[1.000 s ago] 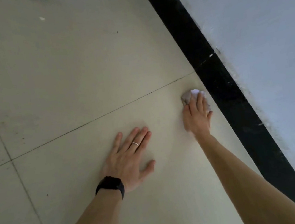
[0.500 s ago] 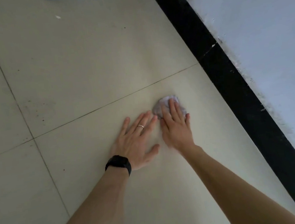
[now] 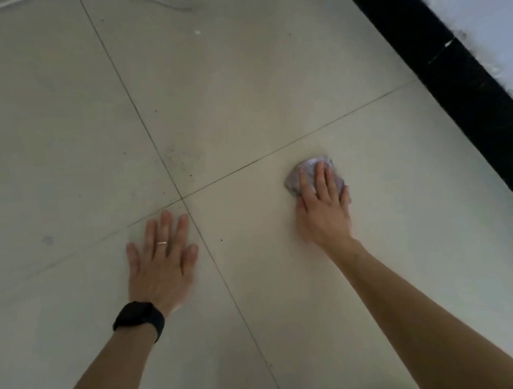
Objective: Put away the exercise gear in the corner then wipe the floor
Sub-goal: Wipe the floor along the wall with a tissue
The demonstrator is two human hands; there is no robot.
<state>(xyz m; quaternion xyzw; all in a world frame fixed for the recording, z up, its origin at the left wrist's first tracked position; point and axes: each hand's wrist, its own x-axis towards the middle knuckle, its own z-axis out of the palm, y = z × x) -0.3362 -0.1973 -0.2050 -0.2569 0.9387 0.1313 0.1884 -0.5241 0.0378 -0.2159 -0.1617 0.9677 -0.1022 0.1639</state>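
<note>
On floor tiles (image 3: 237, 99), right grip (image 3: 324, 215) straight-fingered pressing cloth (image 3: 305, 170), apart from black skirting (image 3: 463, 97), left grip (image 3: 160, 264) spread flat

Indoor room (tiled floor (image 3: 237, 99), black skirting (image 3: 448, 80))

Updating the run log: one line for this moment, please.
phase: wiping floor | right hand: presses cloth | left hand: flat on floor

head view, looking down, near floor (image 3: 235, 83)
</note>
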